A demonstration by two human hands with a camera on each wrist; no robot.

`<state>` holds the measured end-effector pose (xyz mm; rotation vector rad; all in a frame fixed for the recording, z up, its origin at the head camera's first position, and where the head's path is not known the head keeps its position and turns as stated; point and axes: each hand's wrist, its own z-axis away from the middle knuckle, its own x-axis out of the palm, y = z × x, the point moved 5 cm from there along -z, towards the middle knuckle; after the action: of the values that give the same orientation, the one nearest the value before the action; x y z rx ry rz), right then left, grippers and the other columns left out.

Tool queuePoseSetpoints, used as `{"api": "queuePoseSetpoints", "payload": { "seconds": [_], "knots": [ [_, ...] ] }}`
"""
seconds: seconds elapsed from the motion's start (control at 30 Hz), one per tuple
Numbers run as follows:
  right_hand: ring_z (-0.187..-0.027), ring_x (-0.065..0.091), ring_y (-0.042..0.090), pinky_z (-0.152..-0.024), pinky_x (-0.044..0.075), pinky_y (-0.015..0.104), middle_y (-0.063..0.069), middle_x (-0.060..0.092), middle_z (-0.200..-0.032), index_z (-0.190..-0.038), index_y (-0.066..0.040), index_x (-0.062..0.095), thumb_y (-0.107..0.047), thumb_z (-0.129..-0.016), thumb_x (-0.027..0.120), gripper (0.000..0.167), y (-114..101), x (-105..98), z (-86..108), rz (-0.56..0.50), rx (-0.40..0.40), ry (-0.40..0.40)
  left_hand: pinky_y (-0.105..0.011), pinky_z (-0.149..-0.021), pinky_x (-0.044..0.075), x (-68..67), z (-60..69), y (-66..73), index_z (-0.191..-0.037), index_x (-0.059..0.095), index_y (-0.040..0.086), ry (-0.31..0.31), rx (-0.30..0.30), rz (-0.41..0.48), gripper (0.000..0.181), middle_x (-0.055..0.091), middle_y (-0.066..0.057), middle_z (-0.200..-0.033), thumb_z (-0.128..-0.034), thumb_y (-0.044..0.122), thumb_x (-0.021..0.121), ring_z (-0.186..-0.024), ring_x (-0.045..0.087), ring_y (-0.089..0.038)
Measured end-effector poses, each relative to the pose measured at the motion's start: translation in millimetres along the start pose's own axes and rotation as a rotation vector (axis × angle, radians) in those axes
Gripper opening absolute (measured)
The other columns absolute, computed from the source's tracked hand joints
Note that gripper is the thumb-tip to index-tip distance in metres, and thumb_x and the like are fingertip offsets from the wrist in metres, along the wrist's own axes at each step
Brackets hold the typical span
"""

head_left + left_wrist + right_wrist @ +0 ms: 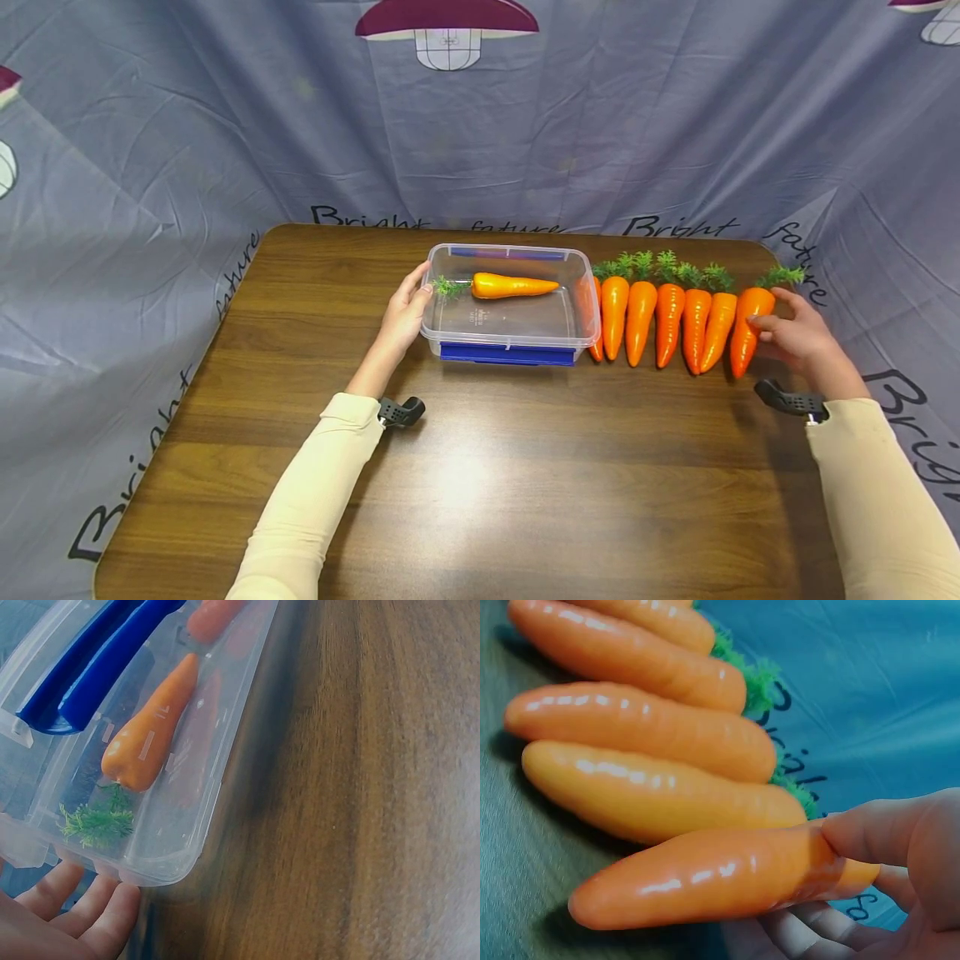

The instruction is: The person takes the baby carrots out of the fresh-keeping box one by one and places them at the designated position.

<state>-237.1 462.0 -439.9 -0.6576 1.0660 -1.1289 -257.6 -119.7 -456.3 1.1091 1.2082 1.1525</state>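
In the head view my left hand (405,312) holds the left end of a clear plastic food container (510,340), thumb at the rim. The left wrist view shows fingers (112,915) against its outer end wall. Inside the container lies one orange toy carrot (510,286) with a green leafy top (450,287). At the right, my right hand (806,333) grips the thick end of another carrot (746,333), the last of a row. In the right wrist view this carrot (705,877) sits between thumb and fingers, its tip toward the left.
Several more carrots (670,325) lie side by side between the container and my right hand, leafy tops toward the back. Blue clips (506,354) hang along the container's long sides. The wooden table (525,483) meets a grey-blue curtain (315,125) at the back and sides.
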Motion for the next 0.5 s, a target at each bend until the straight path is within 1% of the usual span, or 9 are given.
{"api": "queuePoseSetpoints", "payload": {
  "seconds": [0.1, 0.13, 0.23, 0.3, 0.33, 0.4, 0.5],
  "knots": [
    [-0.076, 0.061, -0.002, -0.066, 0.059, 0.02, 0.009, 0.042, -0.116, -0.163, -0.011, -0.012, -0.016, -0.105, 0.053, 0.087, 3.8, -1.1, -1.9, 0.108, -0.013, 0.019, -0.049, -0.121, 0.04, 0.2, 0.3, 0.8, -0.159, 0.037, 0.015, -0.003, 0.009, 0.001, 0.05, 0.04, -0.017, -0.162, -0.1087, 0.015, 0.042, -0.145, 0.045, -0.034],
    [-0.075, 0.062, -0.002, -0.066, 0.059, 0.021, 0.011, 0.043, -0.117, -0.162, -0.009, -0.012, -0.015, -0.105, 0.052, 0.086, 4.6, -0.6, -2.3, 0.122, -0.015, 0.022, -0.049, -0.121, 0.039, 0.2, 0.5, 1.2, -0.159, 0.037, 0.014, -0.005, 0.011, -0.001, 0.05, 0.039, -0.017, -0.162, -0.1086, 0.015, 0.042, -0.146, 0.045, -0.034],
    [-0.073, 0.062, -0.002, -0.066, 0.061, 0.024, 0.026, 0.043, -0.125, -0.16, -0.001, -0.013, -0.014, -0.104, 0.051, 0.085, 5.6, 0.9, -3.6, 0.187, -0.023, 0.047, -0.049, -0.122, 0.039, 0.0, 0.7, 1.8, -0.159, 0.035, 0.014, -0.01, 0.012, 0.0, 0.05, 0.038, -0.017, -0.163, -0.1089, 0.015, 0.041, -0.146, 0.044, -0.034],
    [-0.072, 0.061, -0.002, -0.067, 0.063, 0.027, 0.039, 0.032, -0.135, -0.158, 0.003, -0.012, -0.013, -0.104, 0.05, 0.084, 5.4, 2.0, -3.8, 0.218, -0.022, 0.065, -0.049, -0.122, 0.038, -0.2, 0.9, 1.9, -0.159, 0.035, 0.014, -0.01, 0.009, -0.003, 0.05, 0.037, -0.016, -0.164, -0.109, 0.016, 0.041, -0.147, 0.044, -0.034],
    [-0.071, 0.06, -0.002, -0.067, 0.063, 0.029, 0.042, 0.028, -0.138, -0.157, 0.004, -0.012, -0.013, -0.103, 0.05, 0.083, 5.3, 2.4, -4.0, 0.232, -0.018, 0.073, -0.049, -0.122, 0.039, -0.2, 1.2, 2.1, -0.159, 0.036, 0.014, -0.008, 0.008, 0.001, 0.05, 0.038, -0.016, -0.163, -0.1089, 0.016, 0.041, -0.146, 0.044, -0.034],
    [-0.07, 0.059, -0.001, -0.067, 0.065, 0.032, 0.045, 0.023, -0.142, -0.157, 0.005, -0.011, -0.012, -0.103, 0.049, 0.083, 5.2, 3.0, -4.4, 0.251, -0.006, 0.088, -0.05, -0.122, 0.039, -0.2, 1.8, 2.6, -0.159, 0.036, 0.015, -0.009, 0.005, 0.0, 0.05, 0.038, -0.017, -0.163, -0.109, 0.017, 0.042, -0.146, 0.044, -0.034],
    [-0.068, 0.058, 0.001, -0.067, 0.065, 0.035, 0.045, 0.027, -0.138, -0.157, 0.006, -0.009, -0.011, -0.102, 0.05, 0.082, 5.1, 3.8, -4.5, 0.281, 0.015, 0.106, -0.051, -0.121, 0.039, 0.0, 2.4, 3.0, -0.159, 0.036, 0.014, -0.012, 0.01, 0.002, 0.05, 0.038, -0.018, -0.163, -0.1091, 0.017, 0.042, -0.146, 0.044, -0.035]
  ]
}}
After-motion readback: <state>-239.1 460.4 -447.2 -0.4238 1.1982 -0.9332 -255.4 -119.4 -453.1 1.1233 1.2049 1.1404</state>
